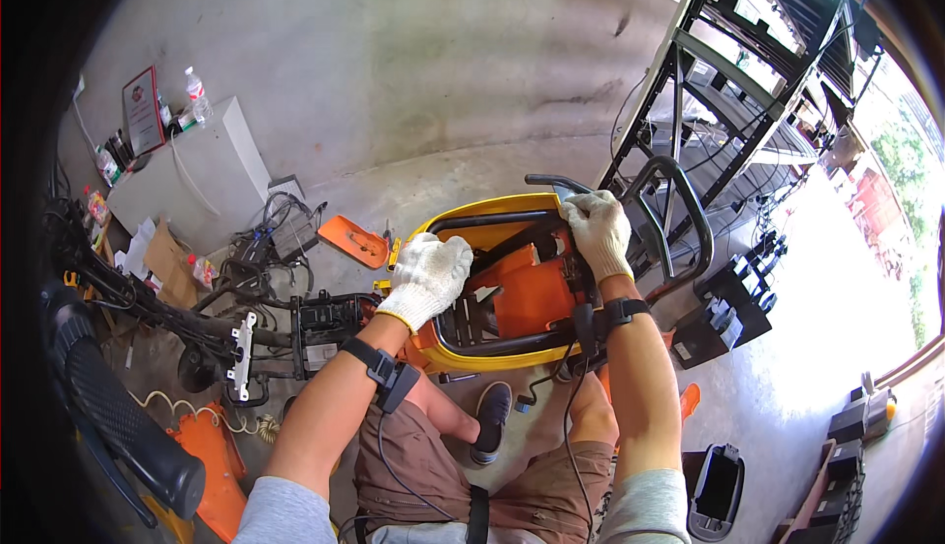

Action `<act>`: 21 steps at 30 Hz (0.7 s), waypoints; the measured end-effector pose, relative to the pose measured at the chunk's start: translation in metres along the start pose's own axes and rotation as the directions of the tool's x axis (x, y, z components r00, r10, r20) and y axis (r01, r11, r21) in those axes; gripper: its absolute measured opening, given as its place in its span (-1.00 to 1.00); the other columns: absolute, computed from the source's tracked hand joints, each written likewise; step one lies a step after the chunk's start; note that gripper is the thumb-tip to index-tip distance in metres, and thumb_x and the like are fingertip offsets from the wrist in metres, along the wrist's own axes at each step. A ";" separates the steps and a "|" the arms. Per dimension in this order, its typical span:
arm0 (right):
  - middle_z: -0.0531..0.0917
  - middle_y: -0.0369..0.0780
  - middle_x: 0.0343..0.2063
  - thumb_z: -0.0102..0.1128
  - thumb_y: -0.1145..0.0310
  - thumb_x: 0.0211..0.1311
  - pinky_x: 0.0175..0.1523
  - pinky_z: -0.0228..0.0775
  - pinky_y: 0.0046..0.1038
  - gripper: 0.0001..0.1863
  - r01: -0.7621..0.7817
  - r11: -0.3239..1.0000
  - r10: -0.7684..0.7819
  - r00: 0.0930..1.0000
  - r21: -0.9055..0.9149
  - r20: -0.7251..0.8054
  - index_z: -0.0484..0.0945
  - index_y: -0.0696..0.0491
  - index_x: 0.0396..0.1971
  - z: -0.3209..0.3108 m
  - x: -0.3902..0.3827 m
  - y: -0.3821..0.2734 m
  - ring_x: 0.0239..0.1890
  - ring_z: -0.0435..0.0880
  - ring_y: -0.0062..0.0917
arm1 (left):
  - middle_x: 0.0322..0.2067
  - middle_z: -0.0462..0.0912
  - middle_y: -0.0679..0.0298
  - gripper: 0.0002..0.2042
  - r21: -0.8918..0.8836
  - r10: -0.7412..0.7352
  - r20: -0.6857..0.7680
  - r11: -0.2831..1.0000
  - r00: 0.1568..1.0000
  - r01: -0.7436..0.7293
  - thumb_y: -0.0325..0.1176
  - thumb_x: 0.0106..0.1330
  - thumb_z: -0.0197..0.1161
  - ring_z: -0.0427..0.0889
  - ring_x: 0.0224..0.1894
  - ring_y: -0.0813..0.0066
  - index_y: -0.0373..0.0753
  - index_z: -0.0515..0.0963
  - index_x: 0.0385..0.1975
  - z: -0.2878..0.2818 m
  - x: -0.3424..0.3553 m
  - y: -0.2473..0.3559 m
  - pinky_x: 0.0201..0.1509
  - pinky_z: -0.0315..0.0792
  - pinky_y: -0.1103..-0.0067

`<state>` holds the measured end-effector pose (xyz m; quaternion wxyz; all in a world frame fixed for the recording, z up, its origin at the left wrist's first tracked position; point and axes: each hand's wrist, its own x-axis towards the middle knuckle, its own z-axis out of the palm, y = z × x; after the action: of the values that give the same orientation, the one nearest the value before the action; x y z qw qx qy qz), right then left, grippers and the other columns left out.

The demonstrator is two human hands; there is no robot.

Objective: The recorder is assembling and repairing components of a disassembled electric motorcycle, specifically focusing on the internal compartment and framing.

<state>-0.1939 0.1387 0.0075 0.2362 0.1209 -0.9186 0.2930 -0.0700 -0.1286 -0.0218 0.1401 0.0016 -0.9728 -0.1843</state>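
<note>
In front of me a yellow scooter body cover (489, 358) surrounds a black tube frame (497, 219) and an orange inner part (533, 298). My left hand (430, 270), in a white knitted glove, is closed at the cover's left end. Its fingertips are hidden, so what it grips does not show. Also gloved, my right hand (598, 232) is closed around the cover's far right edge, beside the black tubing. A black grab rail (695, 211) rises to the right of that hand. Both wrists wear black straps with cables.
An orange panel (352, 241) lies on the floor beyond my left hand. A black handlebar grip (128, 416) juts in at the lower left. A white cabinet (202, 175) stands against the wall; a tall metal rack (679, 71) is at right. Black boxes (724, 318) sit below it.
</note>
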 end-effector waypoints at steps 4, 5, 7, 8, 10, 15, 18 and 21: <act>0.79 -0.18 -0.13 0.44 0.18 0.26 0.16 0.60 -0.18 -0.76 0.048 0.997 -0.048 0.999 0.054 0.007 0.89 -0.09 -0.15 -0.002 -0.002 0.002 -0.01 0.77 -0.19 | -0.23 0.71 0.02 -0.79 0.009 -0.015 0.019 1.000 1.000 0.015 -0.13 0.45 0.24 0.67 -0.01 -0.11 -0.09 0.69 -0.15 -0.001 0.001 0.001 0.07 0.57 0.08; 0.79 -0.18 -0.14 0.44 0.19 0.27 0.15 0.60 -0.18 -0.77 0.070 0.997 -0.070 0.997 0.045 0.009 0.89 -0.10 -0.15 -0.003 -0.003 0.003 -0.02 0.77 -0.20 | -0.23 0.72 0.02 -0.79 0.012 -0.020 0.027 1.000 0.999 0.020 -0.13 0.45 0.23 0.67 -0.01 -0.11 -0.08 0.69 -0.15 -0.001 0.001 0.002 0.07 0.57 0.08; 0.79 -0.17 -0.15 0.42 0.23 0.27 0.15 0.60 -0.19 -0.78 0.079 0.997 -0.079 0.997 0.013 -0.004 0.89 -0.09 -0.15 -0.003 -0.003 0.003 -0.03 0.78 -0.20 | -0.23 0.72 0.01 -0.79 0.019 -0.021 0.019 1.000 1.000 0.021 -0.13 0.45 0.23 0.67 -0.01 -0.10 -0.08 0.69 -0.15 -0.001 0.002 0.002 0.07 0.57 0.09; 0.79 -0.17 -0.15 0.42 0.22 0.26 0.15 0.60 -0.18 -0.78 0.086 0.996 -0.086 0.996 0.018 -0.014 0.89 -0.09 -0.15 -0.003 -0.003 0.003 -0.03 0.78 -0.20 | -0.23 0.72 0.01 -0.79 0.032 -0.027 0.035 0.999 0.999 0.026 -0.13 0.46 0.22 0.67 -0.01 -0.10 -0.08 0.69 -0.15 -0.001 0.002 0.002 0.07 0.57 0.09; 0.79 -0.17 -0.15 0.42 0.22 0.25 0.15 0.60 -0.17 -0.78 0.048 0.998 -0.048 0.999 0.031 -0.014 0.89 -0.09 -0.16 -0.001 -0.002 0.003 -0.03 0.78 -0.20 | -0.23 0.72 0.02 -0.79 0.022 -0.004 0.039 1.000 0.999 0.004 -0.13 0.46 0.22 0.67 -0.01 -0.10 -0.07 0.69 -0.15 -0.002 0.002 0.001 0.07 0.57 0.09; 0.79 -0.18 -0.15 0.43 0.17 0.24 0.15 0.59 -0.15 -0.78 0.012 0.999 -0.012 1.000 0.037 -0.006 0.89 -0.13 -0.18 0.001 0.000 0.002 -0.01 0.76 -0.19 | -0.24 0.72 0.02 -0.78 0.034 -0.003 0.030 0.999 1.000 0.002 -0.11 0.46 0.22 0.68 -0.01 -0.10 -0.07 0.69 -0.16 -0.001 0.002 0.001 0.06 0.58 0.09; 0.78 -0.19 -0.15 0.42 0.16 0.25 0.18 0.58 -0.15 -0.77 0.045 0.999 -0.045 0.999 0.011 -0.027 0.89 -0.15 -0.16 0.000 -0.003 0.002 0.03 0.73 -0.18 | -0.23 0.72 0.02 -0.77 0.046 0.004 0.022 0.999 1.000 -0.005 -0.10 0.46 0.22 0.68 -0.02 -0.09 -0.07 0.70 -0.14 -0.001 0.002 0.001 0.06 0.58 0.09; 0.77 -0.20 -0.15 0.41 0.15 0.27 0.21 0.56 -0.14 -0.76 0.072 0.997 -0.072 0.997 0.002 -0.016 0.89 -0.16 -0.13 0.000 -0.004 0.002 0.05 0.71 -0.18 | -0.22 0.72 0.03 -0.77 0.065 -0.019 0.030 0.998 0.999 0.017 -0.10 0.47 0.22 0.68 -0.02 -0.09 -0.06 0.70 -0.12 -0.001 0.002 0.001 0.07 0.59 0.09</act>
<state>-0.1911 0.1411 0.0041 0.2536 0.1516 -0.9115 0.2863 -0.0717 -0.1276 -0.0202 0.1235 0.0122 -0.9803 -0.1540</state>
